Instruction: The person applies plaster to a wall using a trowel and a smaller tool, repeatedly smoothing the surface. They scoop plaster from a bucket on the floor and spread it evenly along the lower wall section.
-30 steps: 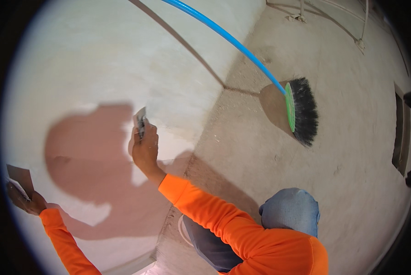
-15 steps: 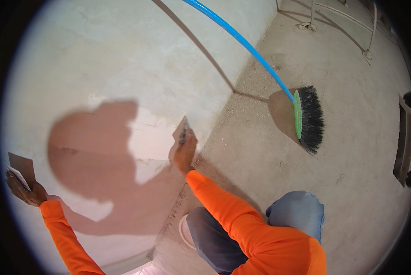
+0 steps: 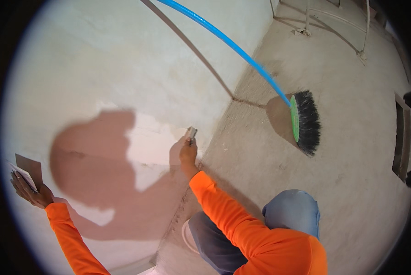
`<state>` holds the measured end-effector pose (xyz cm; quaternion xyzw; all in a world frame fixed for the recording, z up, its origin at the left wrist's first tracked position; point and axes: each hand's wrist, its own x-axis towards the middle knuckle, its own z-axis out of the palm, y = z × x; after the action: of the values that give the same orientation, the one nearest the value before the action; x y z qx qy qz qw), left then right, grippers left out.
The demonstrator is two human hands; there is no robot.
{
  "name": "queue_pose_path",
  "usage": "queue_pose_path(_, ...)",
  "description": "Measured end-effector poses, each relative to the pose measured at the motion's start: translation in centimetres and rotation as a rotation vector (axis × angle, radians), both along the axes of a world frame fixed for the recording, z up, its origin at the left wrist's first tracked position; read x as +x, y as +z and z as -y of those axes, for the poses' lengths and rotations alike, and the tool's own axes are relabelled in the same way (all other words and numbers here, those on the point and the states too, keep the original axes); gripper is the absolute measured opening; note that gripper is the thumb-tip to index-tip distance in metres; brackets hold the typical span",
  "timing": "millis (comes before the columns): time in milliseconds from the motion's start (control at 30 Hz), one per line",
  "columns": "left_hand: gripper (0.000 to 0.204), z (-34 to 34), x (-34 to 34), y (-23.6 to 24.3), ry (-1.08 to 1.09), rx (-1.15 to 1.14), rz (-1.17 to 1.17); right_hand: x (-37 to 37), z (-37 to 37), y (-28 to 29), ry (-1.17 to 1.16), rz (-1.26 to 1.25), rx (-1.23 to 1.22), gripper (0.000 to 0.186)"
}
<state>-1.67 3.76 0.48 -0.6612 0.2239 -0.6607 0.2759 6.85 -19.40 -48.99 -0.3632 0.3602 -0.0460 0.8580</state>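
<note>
My right hand [image 3: 188, 153] is closed around a small putty knife [image 3: 192, 132], its pale blade at the wall low down, near where wall and floor meet. Beside it on the wall [image 3: 109, 73] is a smooth, lighter patch [image 3: 154, 142], partly under my shadow. Out at the far left, my left hand [image 3: 30, 190] holds a thin, flat, whitish plate [image 3: 24, 176] by its underside. That plate's dark square shadow falls on the wall close by. Whether putty lies on the plate, I cannot tell.
A broom with a blue handle [image 3: 228, 42], green head [image 3: 294, 119] and black bristles [image 3: 309, 123] stands on the concrete floor [image 3: 352, 151], its handle slanting toward the wall. Thin metal legs [image 3: 365, 32] stand at the far right. A flat, dark-edged piece [image 3: 401, 137] lies at the right edge.
The putty knife has turned in my right hand; its blade now shows pale and broad rather than narrow and pointed. My left hand and its plate sit slightly farther right in view.
</note>
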Motion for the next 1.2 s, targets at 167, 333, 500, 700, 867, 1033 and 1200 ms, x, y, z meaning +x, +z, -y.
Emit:
queue_pose_path(167,0.06,0.0,-0.2,-0.1,0.075,-0.038,0.012,-1.0,1.5,9.1,0.038,0.129,0.059,0.044)
queue_pose_path(333,0.054,-0.4,-0.4,0.0,0.053,-0.026,-0.027,-1.5,1.9,18.0,0.081,0.217,0.009,0.045)
queue_pose_path(500,0.057,-0.3,-0.8,0.0,0.08,-0.008,-0.012,-1.5,1.0,25.3,0.023,0.226,-0.232,0.046)
queue_pose_path(700,0.058,-0.4,-0.9,-0.1,0.116,-0.022,-0.002,-2.6,-2.2,31.4,-0.008,0.318,-0.577,0.054)
queue_pose_path(867,0.056,-0.7,-0.9,0.0,0.142,-0.055,-0.019,-8.2,-2.7,26.0,-0.104,0.833,-0.976,0.053)
queue_pose_path(1033,0.056,-0.5,-0.7,-0.2,0.118,-0.077,-0.008,-4.7,0.7,19.7,-0.157,0.467,-1.045,0.072)
queue_pose_path(1200,0.056,-0.4,-0.7,-0.2,0.118,-0.056,0.006,-4.5,-3.4,21.5,-0.156,0.517,-1.134,0.084)
